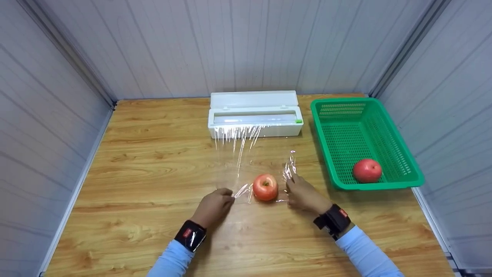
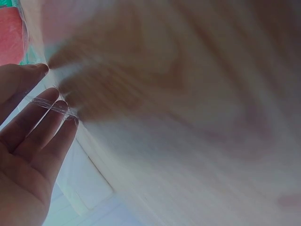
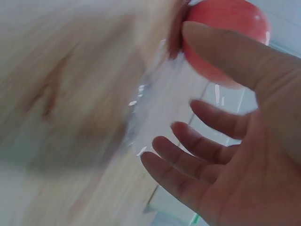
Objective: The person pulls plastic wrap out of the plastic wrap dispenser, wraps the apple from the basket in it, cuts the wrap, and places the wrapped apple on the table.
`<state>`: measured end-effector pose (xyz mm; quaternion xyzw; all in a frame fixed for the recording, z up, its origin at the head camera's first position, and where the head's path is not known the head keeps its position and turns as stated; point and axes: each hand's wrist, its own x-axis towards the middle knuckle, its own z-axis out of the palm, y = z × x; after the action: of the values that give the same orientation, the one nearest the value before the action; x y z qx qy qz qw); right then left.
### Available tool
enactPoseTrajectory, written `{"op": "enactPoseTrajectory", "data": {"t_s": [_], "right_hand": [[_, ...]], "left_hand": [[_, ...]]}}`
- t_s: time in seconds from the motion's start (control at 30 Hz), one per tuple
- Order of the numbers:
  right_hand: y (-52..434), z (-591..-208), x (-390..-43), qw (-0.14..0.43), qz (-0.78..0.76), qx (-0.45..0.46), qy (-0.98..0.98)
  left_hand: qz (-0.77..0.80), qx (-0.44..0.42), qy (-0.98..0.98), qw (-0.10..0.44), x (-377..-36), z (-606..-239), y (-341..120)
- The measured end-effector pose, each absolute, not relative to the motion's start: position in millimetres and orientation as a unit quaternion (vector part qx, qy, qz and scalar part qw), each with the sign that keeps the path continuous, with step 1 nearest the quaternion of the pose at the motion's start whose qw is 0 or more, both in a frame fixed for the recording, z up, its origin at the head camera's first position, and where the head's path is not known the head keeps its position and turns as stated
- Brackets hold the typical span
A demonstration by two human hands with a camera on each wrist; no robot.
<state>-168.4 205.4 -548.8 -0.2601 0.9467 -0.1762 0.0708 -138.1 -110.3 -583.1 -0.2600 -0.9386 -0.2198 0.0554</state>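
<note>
A red apple stands upright on a sheet of clear cling film, which runs from a white dispenser box with its lid raised. Left of the apple, my left hand touches the film's edge; its fingers are fairly straight, fingertips down at the table and a strand of film across them. My right hand is at the film's right edge, beside the apple. In the right wrist view its thumb stands apart from the loosely bent fingers, overlapping the apple in sight.
A green plastic basket stands at the right with a second red apple inside. The wooden table is bounded by pale panel walls at the back and both sides.
</note>
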Motion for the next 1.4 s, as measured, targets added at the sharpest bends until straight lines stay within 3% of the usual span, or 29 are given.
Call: {"op": "enactPoseTrajectory", "data": {"t_s": [0.5,1.13,1.4], "right_hand": [[215,-560,-166,0.053,-0.144,-0.254,0.955],[231,-570,-157,-0.029,-0.159,-0.304,0.939],[230,-568,-156,-0.037,-0.153,-0.297,0.942]], "left_hand": [[-0.209,-0.263,-0.941,0.042,-141,-581,-110],[-0.234,-0.260,-0.936,0.042,-139,-580,-112],[-0.242,-0.256,-0.935,0.034,-139,-581,-113]]}}
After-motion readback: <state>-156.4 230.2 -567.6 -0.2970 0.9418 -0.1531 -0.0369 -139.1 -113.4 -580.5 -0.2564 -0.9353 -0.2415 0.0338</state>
